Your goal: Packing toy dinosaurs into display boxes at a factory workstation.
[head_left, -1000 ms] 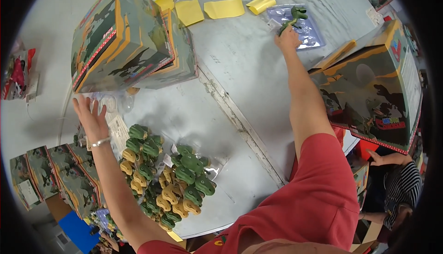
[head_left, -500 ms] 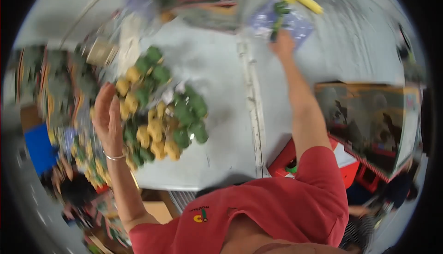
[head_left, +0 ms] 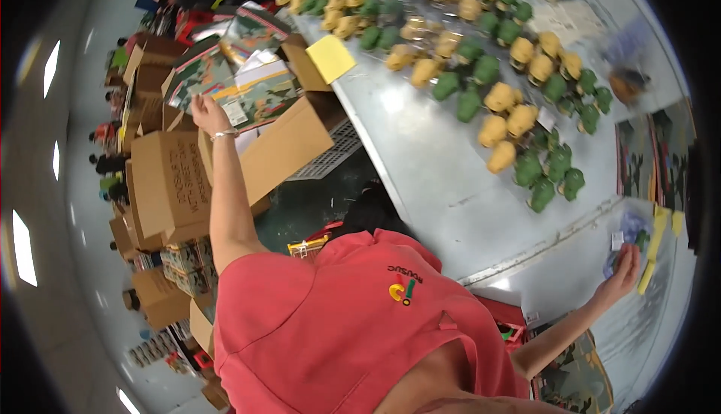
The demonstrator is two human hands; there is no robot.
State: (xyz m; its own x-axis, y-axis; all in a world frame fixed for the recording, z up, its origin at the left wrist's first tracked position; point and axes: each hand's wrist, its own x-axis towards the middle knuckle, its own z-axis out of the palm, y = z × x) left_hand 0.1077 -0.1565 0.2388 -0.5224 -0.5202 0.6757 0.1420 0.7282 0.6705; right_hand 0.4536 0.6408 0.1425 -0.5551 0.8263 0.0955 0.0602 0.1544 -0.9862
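Observation:
My left hand [head_left: 210,116] reaches into an open cardboard box [head_left: 289,147], its fingers closed at the edge of a flat camouflage-printed package [head_left: 203,80]. More printed packages lie around it in the box. Far to the right, my right hand [head_left: 622,275] is at the table, fingers drawn together against a purple-tinted clear plastic bag [head_left: 635,222]. A small green piece [head_left: 641,240] shows just beyond these fingertips; what the fingers hold is hidden. Between my hands, clusters of rounded yellow pieces [head_left: 507,125] and green pieces [head_left: 552,166] lie on the grey table [head_left: 420,203].
A yellow card [head_left: 330,58] lies at the table's corner beside the box. Another cardboard carton [head_left: 169,185] stands to the left. Camouflage-printed packages [head_left: 653,147] and a yellow strip [head_left: 652,252] are at the right. A grey plastic crate [head_left: 330,151] sits below the table edge.
The view has swung left. My left hand has moved from beside the yellow and green clusters to the packages in the box. My right hand stays by the purple-tinted bag.

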